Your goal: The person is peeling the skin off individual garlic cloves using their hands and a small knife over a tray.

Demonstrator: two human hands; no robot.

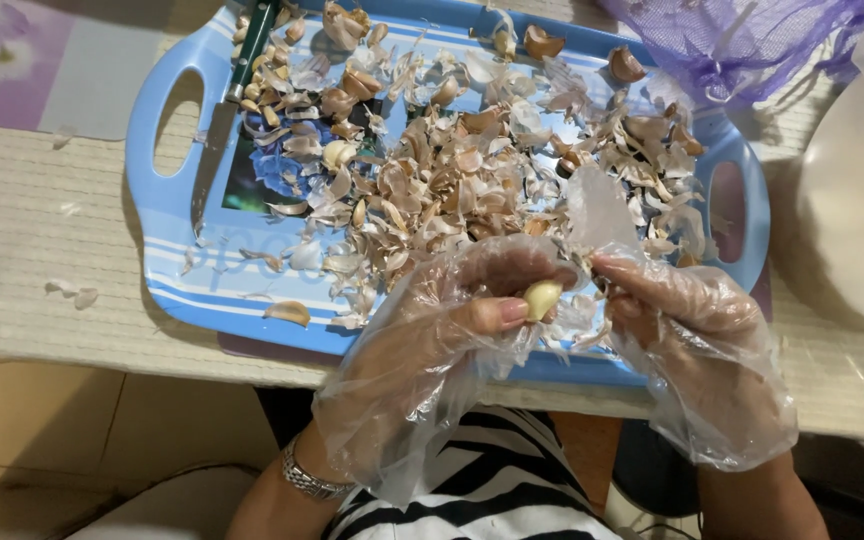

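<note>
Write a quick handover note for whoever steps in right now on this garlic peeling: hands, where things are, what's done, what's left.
Left hand: in a loose clear plastic glove, pinching a garlic clove between thumb and fingers.
Right hand: gloved too, fingertips at the clove's skin.
Both hands hover over the near edge of the blue tray.
Done: a big pile of garlic skins covers the tray.
Left: the held clove looks mostly bare; a few unpeeled cloves seem to lie along the far edge.
Knife rests on the tray's left side, unused now. Purple mesh bag sits beyond the tray.
</note>
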